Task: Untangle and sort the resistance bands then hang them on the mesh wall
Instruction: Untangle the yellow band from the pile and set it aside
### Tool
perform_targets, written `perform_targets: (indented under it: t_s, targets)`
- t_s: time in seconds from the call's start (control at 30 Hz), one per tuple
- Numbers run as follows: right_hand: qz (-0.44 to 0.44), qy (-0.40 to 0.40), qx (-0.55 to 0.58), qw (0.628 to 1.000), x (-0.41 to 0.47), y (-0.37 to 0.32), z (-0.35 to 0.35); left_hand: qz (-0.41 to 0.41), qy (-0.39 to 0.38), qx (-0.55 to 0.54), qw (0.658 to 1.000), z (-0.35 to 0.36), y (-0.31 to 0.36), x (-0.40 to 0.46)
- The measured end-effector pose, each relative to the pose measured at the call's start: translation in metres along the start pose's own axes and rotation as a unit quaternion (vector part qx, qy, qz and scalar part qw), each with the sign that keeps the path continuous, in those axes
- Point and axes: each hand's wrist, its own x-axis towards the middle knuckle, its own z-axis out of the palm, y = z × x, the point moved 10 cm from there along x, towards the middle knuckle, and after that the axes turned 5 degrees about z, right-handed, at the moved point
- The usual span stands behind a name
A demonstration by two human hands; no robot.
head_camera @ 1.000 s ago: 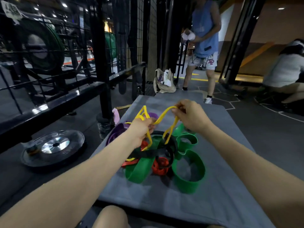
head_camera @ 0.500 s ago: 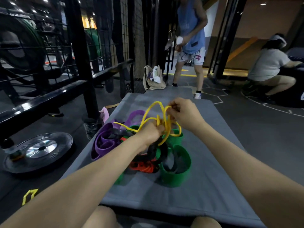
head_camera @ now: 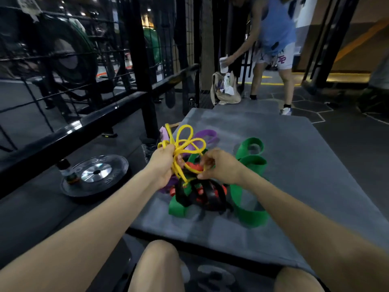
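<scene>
A grey mat [head_camera: 294,165] is laid on a dark gym floor [head_camera: 347,140], w/ paler hexagon lines marked at the far right. The bands are piled near the mat's left-centre: a green band [head_camera: 250,163] is coiled to the right, a black band [head_camera: 210,194] and red band [head_camera: 194,166] are knotted in the middle, and a purple band [head_camera: 207,133] is seen at the back.

A yellow band [head_camera: 185,142] is held up just above the pile, its loops fanned out. It is gripped by the left hand [head_camera: 163,165], fingers closed round a bunch of strands. One strand is pinched by the right hand [head_camera: 219,167] btwn thumb and fingers, the rest curled loosely.

To the left, a black steel rack [head_camera: 145,81] w/ a mesh wall [head_camera: 189,28] is set along the mat; green plates are seen blurred behind it. A weight plate [head_camera: 94,175] is laid flat on the floor beside the mat, a small bottle [head_camera: 67,171] stood on its rim. At the mat's far end a beige bag [head_camera: 225,91] is propped upright, and a person in a blue top [head_camera: 275,30] is bent toward it, a pale cup in hand. Bare knees are visible at the bottom edge.
</scene>
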Motion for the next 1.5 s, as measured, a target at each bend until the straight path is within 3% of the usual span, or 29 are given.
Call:
perform_targets:
  t_s: [0.17, 0.33, 0.6, 0.9, 1.07, 1.2, 1.33, 1.43, 1.5]
  targets:
    - [-0.060, -0.040, -0.124, 0.990, 0.003, -0.020, 0.043, -0.004, 0.005, -0.024, 1.000, -0.016, 0.003, -0.012]
    - [-0.031, -0.072, -0.124, 0.989, 0.004, -0.019, 0.057, -0.008, 0.014, 0.010, 1.000, -0.034, -0.002, -0.019]
    - [-0.009, 0.057, -0.138, 0.989, 0.014, -0.016, -0.010, 0.045, 0.057, 0.154, 0.985, -0.060, 0.020, -0.013]
    - [-0.030, 0.116, -0.102, 0.988, 0.019, -0.017, -0.014, -0.011, 0.055, 0.138, 0.989, -0.068, 0.017, -0.019]
    - [0.045, 0.183, -0.204, 0.961, 0.010, 0.018, -0.041, -0.053, 0.107, 0.048, 0.992, -0.100, 0.015, -0.021]
    - [0.053, 0.116, -0.283, 0.951, 0.011, 0.021, -0.013, -0.062, 0.076, -0.017, 0.995, -0.087, 0.004, -0.022]
    - [-0.051, 0.002, -0.186, 0.981, 0.007, -0.025, 0.033, -0.069, 0.043, -0.057, 0.995, -0.066, -0.002, -0.022]
    - [-0.084, -0.142, -0.119, 0.979, -0.007, -0.050, 0.080, -0.060, 0.036, -0.094, 0.993, -0.060, 0.002, -0.022]
    - [-0.090, -0.178, -0.102, 0.974, -0.012, -0.056, 0.100, -0.051, 0.031, -0.118, 0.991, -0.057, 0.007, -0.024]
